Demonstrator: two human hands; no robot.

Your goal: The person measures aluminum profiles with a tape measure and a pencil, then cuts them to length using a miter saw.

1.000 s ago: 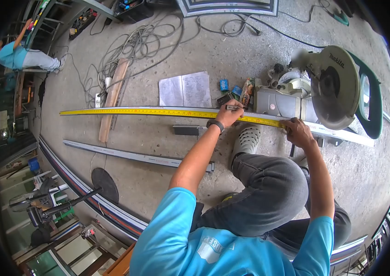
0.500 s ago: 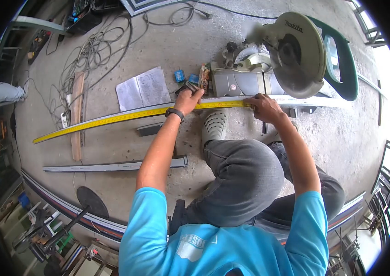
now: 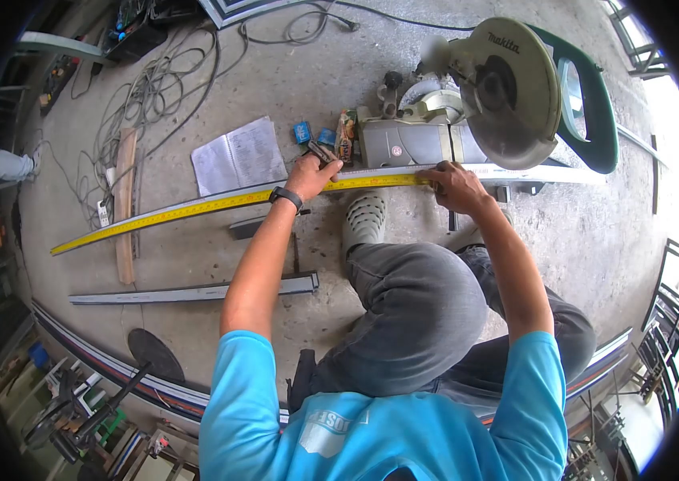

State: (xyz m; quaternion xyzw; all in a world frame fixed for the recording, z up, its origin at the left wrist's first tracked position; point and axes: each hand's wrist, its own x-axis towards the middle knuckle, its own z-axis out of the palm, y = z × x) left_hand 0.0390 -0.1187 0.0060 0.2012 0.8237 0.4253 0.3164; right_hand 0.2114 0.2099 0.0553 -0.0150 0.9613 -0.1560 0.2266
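Observation:
A long pale metal profile (image 3: 548, 172) runs across the base of the miter saw (image 3: 416, 144) and out to the left. Along its near side stretches the yellow blade of a tape measure (image 3: 171, 213). My left hand (image 3: 311, 176) is closed over blade and profile left of the saw. A small dark metallic object (image 3: 321, 151) sticks up by its fingers; I cannot tell what it is. My right hand (image 3: 458, 187), fingers bent and thumb pressed in, grips the blade's right end in front of the saw base. The saw's round guard (image 3: 513, 92) stands raised above the profile.
An open notebook (image 3: 238, 157), blue boxes (image 3: 301, 132) and an orange packet (image 3: 346, 136) lie beyond my left hand. A wooden strip (image 3: 125, 208) and coiled cable (image 3: 159, 100) are to the left. Another profile (image 3: 195, 293) lies nearer me. A person's leg (image 3: 9, 166) shows far left.
The whole view has shifted slightly, so the scene sits a little further left. Both hands keep their places along the tape measure and profile.

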